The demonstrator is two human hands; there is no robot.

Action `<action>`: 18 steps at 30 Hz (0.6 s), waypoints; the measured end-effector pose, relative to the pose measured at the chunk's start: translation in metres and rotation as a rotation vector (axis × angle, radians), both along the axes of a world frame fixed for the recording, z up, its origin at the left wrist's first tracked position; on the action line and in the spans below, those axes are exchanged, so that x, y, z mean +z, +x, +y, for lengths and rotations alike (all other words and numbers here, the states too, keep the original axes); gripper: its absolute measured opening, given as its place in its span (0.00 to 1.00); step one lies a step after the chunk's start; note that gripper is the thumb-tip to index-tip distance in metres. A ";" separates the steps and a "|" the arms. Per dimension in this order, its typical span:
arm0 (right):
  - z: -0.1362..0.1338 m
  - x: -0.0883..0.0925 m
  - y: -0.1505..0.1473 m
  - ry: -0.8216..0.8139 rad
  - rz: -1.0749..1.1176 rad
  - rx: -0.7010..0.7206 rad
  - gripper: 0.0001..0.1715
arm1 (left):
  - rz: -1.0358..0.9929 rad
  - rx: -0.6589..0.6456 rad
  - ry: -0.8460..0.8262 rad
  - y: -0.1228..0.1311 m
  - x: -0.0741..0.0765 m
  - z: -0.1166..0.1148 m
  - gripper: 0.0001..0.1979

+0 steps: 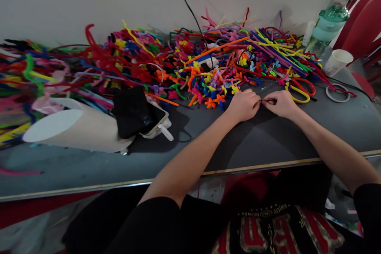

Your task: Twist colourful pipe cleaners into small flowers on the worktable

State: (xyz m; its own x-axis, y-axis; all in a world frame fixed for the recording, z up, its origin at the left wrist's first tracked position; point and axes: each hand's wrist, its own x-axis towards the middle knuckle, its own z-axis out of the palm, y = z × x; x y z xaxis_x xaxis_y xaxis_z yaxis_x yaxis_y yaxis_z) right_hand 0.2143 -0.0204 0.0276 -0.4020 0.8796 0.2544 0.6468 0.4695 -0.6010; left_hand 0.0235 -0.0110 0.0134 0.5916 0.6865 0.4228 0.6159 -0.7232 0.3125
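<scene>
My left hand [244,105] and my right hand [280,103] meet just above the grey table, fingertips pinched close together. Between them runs a short, thin, dark strand [264,100], gripped from both sides; most of it is covered by the fingers. It looks like a piece of black pipe cleaner, but it is too small to be sure. Beside my left hand lie small pipe-cleaner flowers [214,101] in orange, yellow, pink and blue. Just past my right hand are scissors-like loop handles [301,98], one yellow and one red.
A long heap of coloured pipe cleaners [139,55] lines the wall. At left lie a cardboard tube [98,133] and a black case-like object [132,113]. On the right stand a paper cup [337,62], a green bottle [326,27] and a pale ring [337,98]. A black cord hangs over the heap.
</scene>
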 end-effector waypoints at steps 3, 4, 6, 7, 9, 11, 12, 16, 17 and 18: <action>-0.010 0.001 -0.010 0.221 -0.051 -0.046 0.13 | -0.289 0.172 -0.486 0.001 -0.005 0.005 0.16; -0.011 0.000 -0.011 0.248 -0.050 -0.059 0.14 | -0.350 0.192 -0.594 -0.001 -0.006 0.008 0.18; -0.009 -0.002 -0.009 0.212 -0.007 -0.081 0.14 | -0.429 0.198 -0.564 -0.007 -0.005 0.012 0.17; -0.005 -0.003 -0.006 0.157 0.033 -0.087 0.13 | -0.432 0.175 -0.444 -0.010 -0.005 0.013 0.15; 0.006 -0.008 0.002 -0.002 0.124 -0.089 0.13 | -0.367 0.090 -0.131 -0.016 -0.004 0.013 0.14; 0.016 -0.013 0.009 -0.157 0.212 -0.083 0.14 | -0.242 -0.002 0.106 -0.020 -0.005 0.012 0.15; 0.020 -0.014 0.011 -0.214 0.245 -0.073 0.14 | -0.183 -0.036 0.181 -0.021 -0.005 0.011 0.16; 0.022 -0.015 0.010 -0.348 0.300 -0.010 0.15 | -0.022 -0.080 0.314 -0.019 -0.006 0.008 0.16; 0.021 -0.014 0.008 -0.363 0.304 -0.002 0.15 | -0.003 -0.087 0.318 -0.018 -0.006 0.007 0.16; 0.019 -0.014 0.006 -0.366 0.306 -0.003 0.15 | 0.004 -0.091 0.311 -0.018 -0.005 0.006 0.17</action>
